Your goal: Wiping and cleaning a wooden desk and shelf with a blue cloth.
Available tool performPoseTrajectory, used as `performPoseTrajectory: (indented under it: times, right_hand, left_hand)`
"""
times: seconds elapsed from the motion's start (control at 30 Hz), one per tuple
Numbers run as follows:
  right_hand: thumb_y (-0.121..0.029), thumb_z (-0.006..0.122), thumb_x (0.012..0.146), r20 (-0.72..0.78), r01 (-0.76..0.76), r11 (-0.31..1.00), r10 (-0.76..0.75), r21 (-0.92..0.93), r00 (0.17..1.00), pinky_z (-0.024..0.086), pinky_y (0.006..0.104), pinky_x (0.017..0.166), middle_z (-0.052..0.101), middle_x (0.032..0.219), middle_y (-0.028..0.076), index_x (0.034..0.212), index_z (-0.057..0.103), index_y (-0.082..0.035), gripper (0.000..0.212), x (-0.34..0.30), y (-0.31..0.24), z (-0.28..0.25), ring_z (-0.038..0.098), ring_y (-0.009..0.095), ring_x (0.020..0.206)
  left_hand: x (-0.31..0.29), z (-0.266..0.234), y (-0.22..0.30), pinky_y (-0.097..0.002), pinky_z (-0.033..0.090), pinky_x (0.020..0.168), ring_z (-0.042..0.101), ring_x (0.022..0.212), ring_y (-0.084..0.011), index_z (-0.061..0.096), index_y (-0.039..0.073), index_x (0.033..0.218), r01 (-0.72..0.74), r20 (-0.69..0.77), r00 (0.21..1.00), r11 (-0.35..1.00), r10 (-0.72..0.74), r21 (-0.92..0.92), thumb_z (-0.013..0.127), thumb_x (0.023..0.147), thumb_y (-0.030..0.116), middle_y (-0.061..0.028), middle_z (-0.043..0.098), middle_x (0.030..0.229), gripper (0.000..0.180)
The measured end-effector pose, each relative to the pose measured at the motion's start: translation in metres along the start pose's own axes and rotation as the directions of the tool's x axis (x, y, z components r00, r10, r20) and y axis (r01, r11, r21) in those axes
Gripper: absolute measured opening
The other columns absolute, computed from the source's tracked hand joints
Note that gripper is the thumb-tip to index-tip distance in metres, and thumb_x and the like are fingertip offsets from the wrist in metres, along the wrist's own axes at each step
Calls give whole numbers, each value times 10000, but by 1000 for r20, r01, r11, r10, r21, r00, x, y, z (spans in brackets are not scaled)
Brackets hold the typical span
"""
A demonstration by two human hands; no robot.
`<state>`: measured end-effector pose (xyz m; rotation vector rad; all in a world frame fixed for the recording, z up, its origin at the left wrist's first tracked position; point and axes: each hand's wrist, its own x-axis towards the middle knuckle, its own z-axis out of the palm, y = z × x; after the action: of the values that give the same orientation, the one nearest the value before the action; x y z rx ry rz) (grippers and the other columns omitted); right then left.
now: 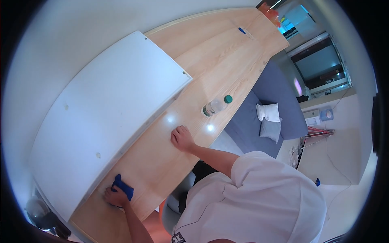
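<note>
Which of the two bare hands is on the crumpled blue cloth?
The left hand, touching the crumpled blue cloth; the right hand is away from it, on the pale wood-grain tabletop.

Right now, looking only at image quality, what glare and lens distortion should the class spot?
Head view: two bright glare spots on the wooden tabletop, both near the right hand; head view: fisheye distortion bows the wall-side edge of the white panel; head view: the corners darken to black.
</note>
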<state>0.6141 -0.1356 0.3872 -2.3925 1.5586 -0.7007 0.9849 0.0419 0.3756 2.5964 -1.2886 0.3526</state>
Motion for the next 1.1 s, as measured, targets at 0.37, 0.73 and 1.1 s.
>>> performPoseTrajectory:
  times: [0.37,0.73,1.1]
  right_hand:
    - [-92,598,758,0,-26,1000,26,13,1000,384,390,712,482,775,122,783,538,-42,82,4,-3,-9,482,302,763]
    - [-81,601,748,-43,-24,999,25,31,999,389,401,695,482,756,126,755,542,-39,73,1,-1,0,489,313,746]
    - [-83,594,767,-72,-46,998,50,44,996,405,425,700,507,750,133,762,562,-36,57,1,2,-1,507,329,762]
  left_hand:
    - [26,26,-10,-507,378,906,533,1018,-375,627,14,933,-78,144,987,995,68,61,530,794,259,-200,614,1049,297]
    - [32,20,-2,-490,330,1013,489,1147,-375,620,15,1056,-78,169,984,994,64,78,509,819,327,-190,582,1191,407]
    - [29,11,17,-493,364,913,524,1055,-351,643,44,1037,-128,128,986,980,108,153,530,794,337,-164,610,1092,398]
